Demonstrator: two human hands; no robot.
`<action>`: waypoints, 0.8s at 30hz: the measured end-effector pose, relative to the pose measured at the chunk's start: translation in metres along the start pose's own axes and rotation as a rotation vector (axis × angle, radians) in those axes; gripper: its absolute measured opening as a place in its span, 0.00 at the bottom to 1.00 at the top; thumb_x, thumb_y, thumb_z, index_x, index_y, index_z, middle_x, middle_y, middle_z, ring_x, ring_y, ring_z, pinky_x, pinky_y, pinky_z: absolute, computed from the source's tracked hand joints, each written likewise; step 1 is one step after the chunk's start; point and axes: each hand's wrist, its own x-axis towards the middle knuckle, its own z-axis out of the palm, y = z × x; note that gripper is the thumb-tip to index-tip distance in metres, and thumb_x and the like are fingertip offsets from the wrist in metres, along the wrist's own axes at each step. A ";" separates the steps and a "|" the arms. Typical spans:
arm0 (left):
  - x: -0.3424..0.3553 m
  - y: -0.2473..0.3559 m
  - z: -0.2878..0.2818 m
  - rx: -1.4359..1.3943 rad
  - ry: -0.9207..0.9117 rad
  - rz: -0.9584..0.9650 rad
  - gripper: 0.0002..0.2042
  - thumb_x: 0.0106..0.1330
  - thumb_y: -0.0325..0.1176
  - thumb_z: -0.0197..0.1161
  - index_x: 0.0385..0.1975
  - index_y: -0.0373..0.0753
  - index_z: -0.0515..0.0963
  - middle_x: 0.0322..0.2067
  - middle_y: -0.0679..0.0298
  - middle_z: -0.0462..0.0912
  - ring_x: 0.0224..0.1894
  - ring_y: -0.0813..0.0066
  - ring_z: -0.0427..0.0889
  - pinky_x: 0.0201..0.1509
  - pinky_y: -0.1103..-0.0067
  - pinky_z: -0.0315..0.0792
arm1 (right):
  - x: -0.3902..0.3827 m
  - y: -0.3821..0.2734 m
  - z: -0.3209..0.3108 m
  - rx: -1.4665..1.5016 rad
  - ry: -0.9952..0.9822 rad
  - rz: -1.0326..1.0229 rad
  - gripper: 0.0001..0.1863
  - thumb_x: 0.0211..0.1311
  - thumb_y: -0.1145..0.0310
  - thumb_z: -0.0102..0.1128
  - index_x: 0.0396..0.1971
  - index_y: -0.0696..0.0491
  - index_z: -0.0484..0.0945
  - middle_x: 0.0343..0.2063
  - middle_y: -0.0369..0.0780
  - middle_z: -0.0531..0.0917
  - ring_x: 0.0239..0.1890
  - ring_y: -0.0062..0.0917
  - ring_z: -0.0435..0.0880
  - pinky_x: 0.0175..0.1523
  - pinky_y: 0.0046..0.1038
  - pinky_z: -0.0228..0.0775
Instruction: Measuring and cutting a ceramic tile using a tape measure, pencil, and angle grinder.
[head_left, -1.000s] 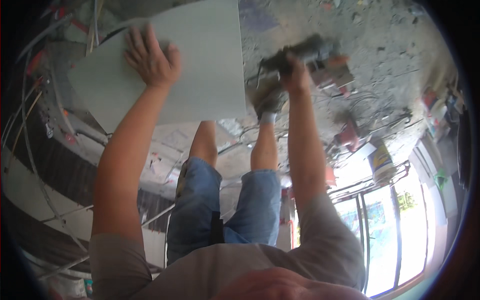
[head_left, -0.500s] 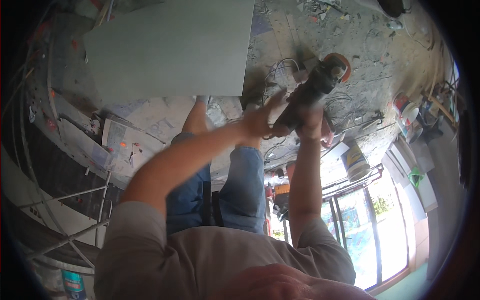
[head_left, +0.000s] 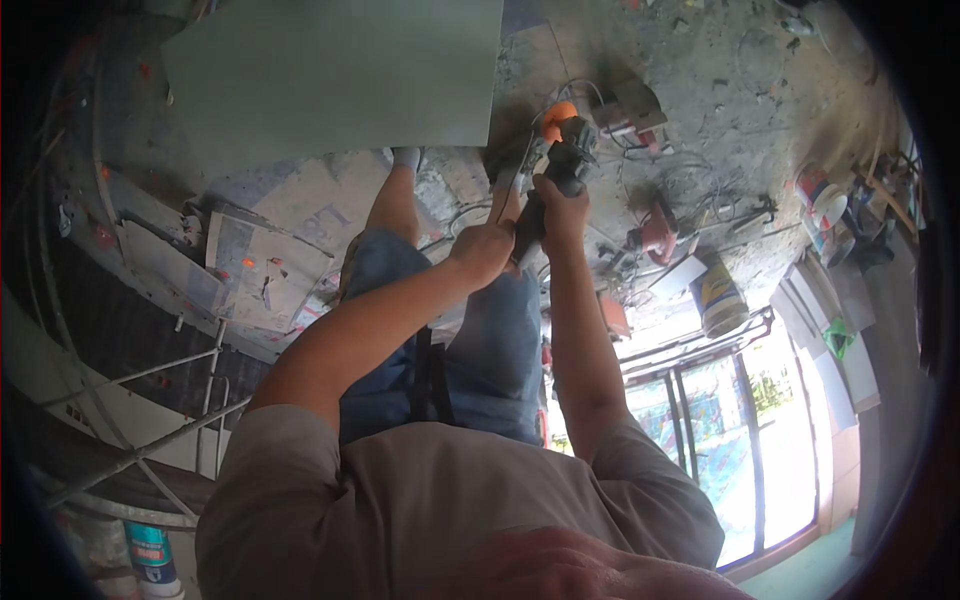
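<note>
A dark power tool (head_left: 560, 175) with an orange round head, like a grinder, is held over my legs. My left hand (head_left: 485, 248) is closed on its lower end, and my right hand (head_left: 565, 210) is wrapped round its body nearer the head. A thin cord runs beside it. A large pale grey sheet (head_left: 330, 70) lies on the rough floor just past my feet, beside the tool.
Scattered rubble, cables and a red tool (head_left: 657, 235) lie on the floor at the right. Buckets (head_left: 720, 305) and leaning boards (head_left: 805, 310) stand along that side, with bright glass doors (head_left: 715, 450) below. Metal scaffold poles (head_left: 150, 450) are at the left.
My left hand has left the grey sheet and now holds the tool with my right hand. The tool has been swung upright, closer to the middle.
</note>
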 end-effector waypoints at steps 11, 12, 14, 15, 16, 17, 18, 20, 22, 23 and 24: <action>0.028 -0.137 -0.071 0.191 0.697 0.035 0.47 0.52 0.50 0.77 0.70 0.36 0.60 0.69 0.42 0.61 0.74 0.46 0.56 0.75 0.59 0.55 | 0.010 0.037 -0.014 0.172 -0.324 0.070 0.25 0.48 0.69 0.73 0.48 0.60 0.76 0.40 0.44 0.84 0.40 0.28 0.84 0.48 0.30 0.77; 0.040 -0.149 -0.120 0.372 0.882 -0.069 0.51 0.52 0.56 0.75 0.72 0.37 0.56 0.71 0.37 0.55 0.74 0.35 0.50 0.74 0.48 0.51 | 0.013 0.044 -0.018 0.164 -0.369 0.101 0.24 0.49 0.69 0.72 0.47 0.60 0.76 0.39 0.44 0.84 0.39 0.28 0.84 0.47 0.30 0.77; 0.055 -0.168 -0.210 0.242 0.856 -0.495 0.70 0.42 0.67 0.77 0.76 0.36 0.37 0.72 0.28 0.38 0.74 0.23 0.38 0.73 0.39 0.42 | 0.014 0.055 -0.016 0.155 -0.429 0.139 0.23 0.50 0.69 0.72 0.46 0.60 0.76 0.39 0.44 0.84 0.39 0.28 0.85 0.47 0.30 0.77; 0.060 -0.169 -0.241 0.101 0.728 -0.723 0.76 0.38 0.69 0.78 0.76 0.35 0.29 0.72 0.25 0.31 0.74 0.22 0.34 0.73 0.39 0.39 | 0.013 0.060 -0.016 0.183 -0.477 0.198 0.22 0.52 0.69 0.71 0.46 0.60 0.76 0.37 0.43 0.84 0.37 0.28 0.85 0.46 0.30 0.77; 0.062 -0.166 -0.245 0.098 0.719 -0.725 0.76 0.38 0.69 0.78 0.76 0.35 0.29 0.72 0.25 0.31 0.74 0.22 0.34 0.73 0.39 0.39 | 0.014 0.064 -0.019 0.211 -0.520 0.256 0.20 0.53 0.69 0.70 0.45 0.60 0.76 0.36 0.43 0.85 0.35 0.29 0.86 0.44 0.31 0.78; 0.063 -0.163 -0.248 0.101 0.683 -0.737 0.75 0.39 0.68 0.78 0.76 0.35 0.31 0.72 0.25 0.31 0.74 0.22 0.34 0.73 0.39 0.39 | 0.014 0.069 -0.022 0.207 -0.516 0.263 0.20 0.53 0.69 0.70 0.45 0.60 0.76 0.36 0.43 0.85 0.35 0.29 0.86 0.44 0.31 0.78; 0.064 -0.158 -0.252 0.104 0.651 -0.747 0.73 0.39 0.68 0.78 0.76 0.35 0.33 0.72 0.26 0.31 0.74 0.22 0.34 0.73 0.39 0.39 | 0.015 0.070 -0.023 0.194 -0.528 0.280 0.20 0.53 0.69 0.70 0.44 0.60 0.76 0.34 0.43 0.85 0.34 0.29 0.86 0.43 0.31 0.79; 0.064 -0.147 -0.260 0.115 0.589 -0.768 0.71 0.41 0.66 0.78 0.75 0.34 0.36 0.73 0.27 0.32 0.74 0.21 0.34 0.73 0.39 0.38 | 0.016 0.071 -0.025 0.181 -0.540 0.300 0.19 0.54 0.69 0.70 0.44 0.60 0.76 0.33 0.43 0.85 0.32 0.30 0.86 0.41 0.31 0.80; 0.066 -0.135 -0.269 0.128 0.539 -0.783 0.69 0.43 0.65 0.78 0.75 0.33 0.39 0.73 0.29 0.32 0.74 0.21 0.34 0.74 0.39 0.38 | 0.020 0.065 -0.022 0.128 -0.533 0.290 0.20 0.54 0.67 0.70 0.44 0.60 0.76 0.32 0.44 0.85 0.31 0.31 0.87 0.39 0.31 0.81; 0.067 -0.129 -0.273 0.136 0.514 -0.790 0.68 0.43 0.65 0.78 0.75 0.32 0.41 0.74 0.29 0.33 0.74 0.21 0.33 0.74 0.39 0.38 | 0.024 0.064 -0.018 0.130 -0.533 0.286 0.20 0.54 0.67 0.70 0.44 0.60 0.76 0.32 0.44 0.85 0.31 0.31 0.87 0.39 0.31 0.81; 0.067 -0.123 -0.274 0.145 0.480 -0.793 0.67 0.44 0.64 0.78 0.75 0.32 0.42 0.74 0.30 0.33 0.74 0.21 0.33 0.74 0.39 0.38 | 0.025 0.068 -0.016 0.081 -0.546 0.292 0.21 0.55 0.66 0.69 0.45 0.60 0.75 0.32 0.45 0.85 0.31 0.31 0.86 0.38 0.33 0.81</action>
